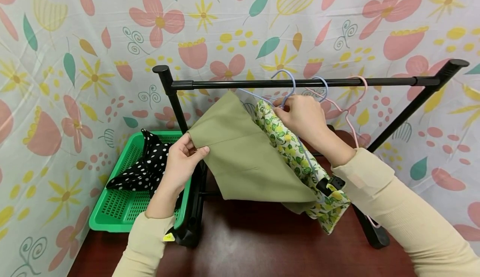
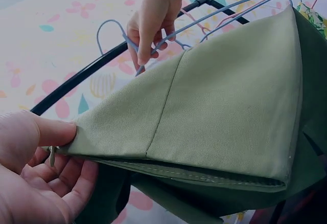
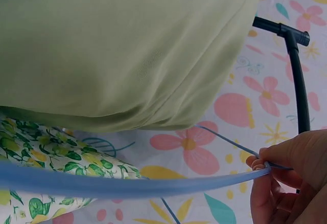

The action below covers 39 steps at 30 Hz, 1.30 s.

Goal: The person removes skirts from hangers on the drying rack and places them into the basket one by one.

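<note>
"What do the hands hold?"
"The left hand (image 1: 180, 160) pinches a corner of the olive garment (image 1: 247, 156); the right hand (image 1: 303, 116) pinches a blue hanger (image 3: 153, 187) near its hook."
"Where's the garment?"
"Below the black rail (image 1: 240, 84), partly covering the lemon-print cloth (image 1: 286, 141)."
"Is the hanger inside it?"
"Can't tell: in the right wrist view, one hanger arm disappears at the olive edge."

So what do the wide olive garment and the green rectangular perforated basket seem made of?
The wide olive garment looks like matte woven cloth, perhaps cotton, given its fine texture. The green rectangular perforated basket is probably plastic with a slight sheen, from its regular holes.
</note>
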Available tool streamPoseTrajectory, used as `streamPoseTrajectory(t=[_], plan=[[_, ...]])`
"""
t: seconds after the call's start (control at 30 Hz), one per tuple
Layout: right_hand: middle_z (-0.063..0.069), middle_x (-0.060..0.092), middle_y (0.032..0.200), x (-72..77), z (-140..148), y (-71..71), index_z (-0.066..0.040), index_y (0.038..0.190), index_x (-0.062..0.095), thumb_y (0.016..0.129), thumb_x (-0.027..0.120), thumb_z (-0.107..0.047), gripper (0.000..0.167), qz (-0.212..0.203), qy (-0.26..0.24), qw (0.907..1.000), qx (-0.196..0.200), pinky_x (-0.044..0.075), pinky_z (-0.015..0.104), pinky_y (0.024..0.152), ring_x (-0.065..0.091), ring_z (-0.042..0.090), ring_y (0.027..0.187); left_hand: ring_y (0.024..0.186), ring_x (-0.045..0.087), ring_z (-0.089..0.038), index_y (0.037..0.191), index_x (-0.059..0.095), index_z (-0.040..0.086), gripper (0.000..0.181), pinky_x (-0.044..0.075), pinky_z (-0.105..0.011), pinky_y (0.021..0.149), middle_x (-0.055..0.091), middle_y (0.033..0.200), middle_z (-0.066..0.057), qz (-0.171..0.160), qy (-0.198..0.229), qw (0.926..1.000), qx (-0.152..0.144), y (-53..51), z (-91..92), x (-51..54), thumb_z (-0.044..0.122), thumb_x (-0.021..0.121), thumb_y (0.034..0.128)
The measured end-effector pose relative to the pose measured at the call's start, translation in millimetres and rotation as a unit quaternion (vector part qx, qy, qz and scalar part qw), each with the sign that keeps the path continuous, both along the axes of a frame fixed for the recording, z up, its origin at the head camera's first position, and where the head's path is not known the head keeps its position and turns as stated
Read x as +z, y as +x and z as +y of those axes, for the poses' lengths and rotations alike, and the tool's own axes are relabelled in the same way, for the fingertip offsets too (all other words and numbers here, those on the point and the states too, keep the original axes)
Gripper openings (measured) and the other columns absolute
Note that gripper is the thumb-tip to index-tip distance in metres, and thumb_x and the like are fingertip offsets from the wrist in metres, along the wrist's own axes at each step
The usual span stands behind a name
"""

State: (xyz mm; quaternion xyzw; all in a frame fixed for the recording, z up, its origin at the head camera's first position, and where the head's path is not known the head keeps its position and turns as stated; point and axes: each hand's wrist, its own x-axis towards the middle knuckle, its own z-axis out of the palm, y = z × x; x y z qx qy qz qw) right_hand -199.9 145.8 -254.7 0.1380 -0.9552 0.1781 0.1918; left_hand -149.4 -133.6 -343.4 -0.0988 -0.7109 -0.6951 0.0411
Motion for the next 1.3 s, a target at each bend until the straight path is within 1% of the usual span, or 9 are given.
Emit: streamPoseTrajectory(t=[0.3, 0.57, 0.63, 0.67, 0.83, 0.9, 1.03, 1.17, 1.3], plan=[[0.005, 0.052, 0.055, 0.7, -0.6, 0.6, -0.012, 0.065, 0.069, 0.089, 0.058, -0.024, 0.029, -0.006, 0.005, 1.0, -0.006, 0.021, 0.026, 0.036, 0.031, 0.015, 0.036, 0.076, 0.059, -0.013, 0.111, 0.057, 0.004, 0.028, 0.051, -0.025, 0.072, 0.067, 0.09, 0.006, 0.02, -0.026, 0.9994, 0.013, 3.5, -7.5, 10.1, 0.004, 0.065, 0.0841], [0.007, 0.062, 0.065, 1.6, -2.2, -0.4, -0.01, 0.072, 0.073, 0.088, 0.057, -0.023, 0.026, -0.005, -0.002, 1.0, 0.001, 0.02, 0.026, 0.036, 0.029, 0.014, 0.035, 0.074, 0.059, -0.013, 0.107, 0.058, 0.003, 0.024, 0.05, -0.024, 0.07, 0.067, 0.089, 0.009, 0.041, -0.045, 0.9977, 0.029, 6.0, -16.9, 17.8, 0.006, 0.065, 0.0846], [0.007, 0.061, 0.061, 2.1, -2.7, -0.5, -0.012, 0.083, 0.075, 0.088, 0.057, -0.022, 0.022, -0.005, -0.005, 0.9999, 0.007, 0.02, 0.026, 0.036, 0.028, 0.014, 0.035, 0.074, 0.059, -0.013, 0.107, 0.058, 0.003, 0.024, 0.049, -0.023, 0.069, 0.067, 0.089, 0.01, 0.048, -0.047, 0.9972, 0.033, 6.6, -18.8, 19.7, 0.006, 0.066, 0.0844], [0.006, 0.059, 0.058, 2.2, -2.8, -0.5, -0.011, 0.082, 0.075, 0.088, 0.057, -0.022, 0.022, -0.005, -0.005, 0.9999, 0.008, 0.019, 0.026, 0.036, 0.027, 0.013, 0.035, 0.073, 0.059, -0.012, 0.107, 0.058, 0.003, 0.024, 0.049, -0.023, 0.068, 0.067, 0.088, 0.01, 0.053, -0.049, 0.9968, 0.035, 6.7, -19.9, 20.7, 0.006, 0.066, 0.0843], [0.003, 0.055, 0.051, 2.0, -3.8, -0.1, -0.013, 0.063, 0.069, 0.089, 0.057, -0.022, 0.03, -0.002, -0.006, 0.9999, 0.01, 0.018, 0.025, 0.036, 0.024, 0.012, 0.034, 0.071, 0.058, -0.011, 0.103, 0.059, 0.001, 0.021, 0.048, -0.022, 0.066, 0.067, 0.083, 0.011, 0.066, -0.06, 0.9943, 0.058, 8.6, -25.8, 26.1, 0.006, 0.066, 0.0839], [0.003, 0.059, 0.055, 1.8, -4.1, 0.2, -0.015, 0.052, 0.061, 0.089, 0.057, -0.023, 0.037, -0.002, -0.007, 0.9999, 0.008, 0.018, 0.025, 0.036, 0.025, 0.012, 0.034, 0.072, 0.058, -0.011, 0.101, 0.059, 0.001, 0.02, 0.048, -0.022, 0.067, 0.067, 0.083, 0.011, 0.069, -0.064, 0.9933, 0.067, 9.0, -28.3, 27.9, 0.007, 0.067, 0.0838], [0.006, 0.064, 0.064, 1.4, -4.0, 0.1, -0.014, 0.048, 0.056, 0.089, 0.057, -0.023, 0.042, -0.006, -0.005, 0.9999, 0.007, 0.019, 0.025, 0.036, 0.027, 0.012, 0.034, 0.074, 0.06, -0.01, 0.099, 0.059, 0.001, 0.018, 0.049, -0.022, 0.068, 0.066, 0.081, 0.011, 0.073, -0.066, 0.9922, 0.077, 9.7, -32.1, 29.9, 0.005, 0.067, 0.0834], [0.007, 0.06, 0.06, 1.1, -3.2, -0.1, -0.013, 0.055, 0.063, 0.089, 0.058, -0.023, 0.035, -0.008, -0.003, 1.0, 0.004, 0.021, 0.026, 0.036, 0.03, 0.014, 0.035, 0.074, 0.061, -0.01, 0.098, 0.06, 0.0, 0.018, 0.05, -0.022, 0.068, 0.066, 0.08, 0.004, 0.078, -0.067, 0.9909, 0.088, 10.8, -35.0, 31.0, 0.004, 0.068, 0.082], [0.006, 0.053, 0.052, 0.7, -3.1, -0.8, -0.011, 0.075, 0.074, 0.089, 0.059, -0.024, 0.024, -0.011, -0.004, 0.9999, 0.002, 0.022, 0.026, 0.035, 0.031, 0.015, 0.034, 0.074, 0.062, -0.01, 0.097, 0.062, 0.001, 0.019, 0.05, -0.022, 0.066, 0.067, 0.08, 0.001, 0.081, -0.074, 0.9885, 0.105, 10.6, -38.2, 32.6, 0.006, 0.07, 0.0808]])
